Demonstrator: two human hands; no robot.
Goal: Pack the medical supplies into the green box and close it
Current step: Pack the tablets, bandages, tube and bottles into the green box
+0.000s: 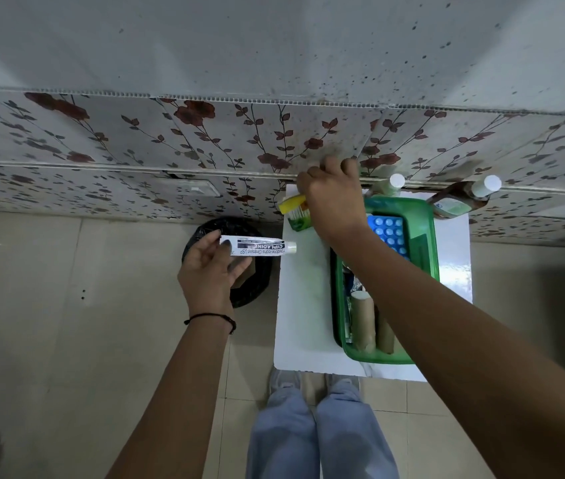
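Right hand [334, 202] reaches across; left hand [210, 267] grips ointment tube [257, 246].

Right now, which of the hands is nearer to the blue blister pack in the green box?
Right. The right hand is just left of the blue blister pack; the left hand is far left, holding the ointment tube.

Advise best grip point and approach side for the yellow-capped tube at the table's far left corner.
Grip the yellow-capped tube across its flat body just behind the cap, coming from above. It lies flat on the white table, cap pointing left past the edge, so the faces are exposed from the top. The right hand already covers its right part; the left hand holds the Cipladine ointment tube.
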